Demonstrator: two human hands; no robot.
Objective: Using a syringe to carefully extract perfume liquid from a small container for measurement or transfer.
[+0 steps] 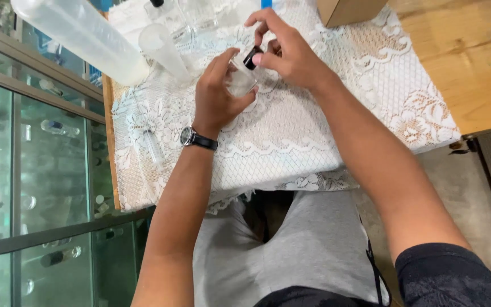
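Bare lace tablecloth (291, 142) lies open below; plastic cylinders (163, 48) crowd the upper left.

A white lace cloth (291, 136) with a flower and net pattern is covering the warm orange-brown wooden table (467, 62). A clear glass bottle (241, 79) is showing a small black cap (252, 57). The watch (191, 137) is wearing a black strap and dark face. The big plastic bottle (80, 34) is looking milky white. The trousers (308, 244) are showing pale grey, the sleeve (456, 276) dark navy, and the box (348, 10) plain brown.
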